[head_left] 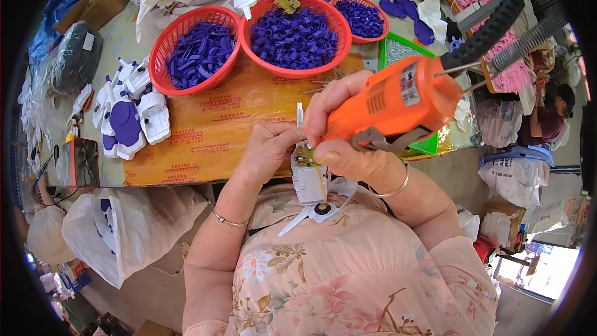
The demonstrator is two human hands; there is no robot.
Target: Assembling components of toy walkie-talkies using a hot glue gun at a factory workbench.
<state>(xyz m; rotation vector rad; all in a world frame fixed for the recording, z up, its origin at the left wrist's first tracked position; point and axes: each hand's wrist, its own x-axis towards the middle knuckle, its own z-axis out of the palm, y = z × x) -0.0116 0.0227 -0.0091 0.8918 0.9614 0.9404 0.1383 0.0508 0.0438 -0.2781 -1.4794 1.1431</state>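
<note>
My right hand (345, 162) is wrapped round an orange electric screwdriver (392, 102), whose black cable and coil spring run up to the right. Its tip is hidden behind my fingers. Pinched at the table's front edge, my left hand (270, 149) grips a white plastic housing (311, 186) near its upper end. A small green-yellow circuit board (304, 157) with a thin yellow wire sits in the housing, just below both hands. From the housing's lower end hangs a white part with a round black piece (322, 209), close against my blouse.
Red baskets of purple plastic parts (292, 40) stand at the back, one with a white assembly on its rim. A green tray (398, 53) holds small metal pieces. White and purple housings (127, 115) are piled left. Another person (550, 118) is at the far right.
</note>
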